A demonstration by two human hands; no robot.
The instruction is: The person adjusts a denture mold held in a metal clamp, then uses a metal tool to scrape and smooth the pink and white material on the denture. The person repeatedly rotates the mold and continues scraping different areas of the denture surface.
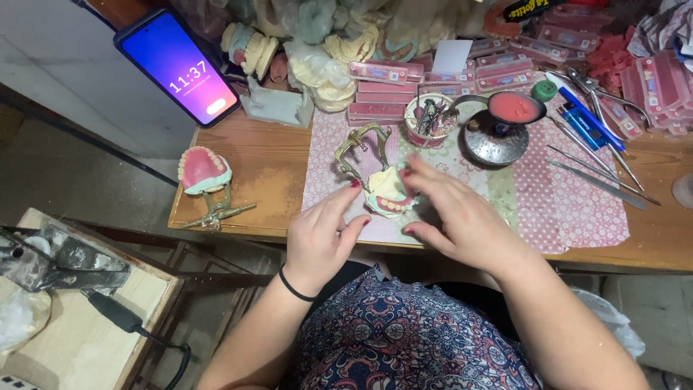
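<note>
Cluttered wooden bench under a pink patterned mat; both hands, fingers spread and loose, touch one denture model on a brass articulator, left hand beside it, right hand over it; a second denture lies left; one phone leans behind.

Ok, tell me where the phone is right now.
In the head view the phone leans at the far left of the wooden bench, screen lit, left of the heap of plaster casts and beyond the pink denture model.
</note>
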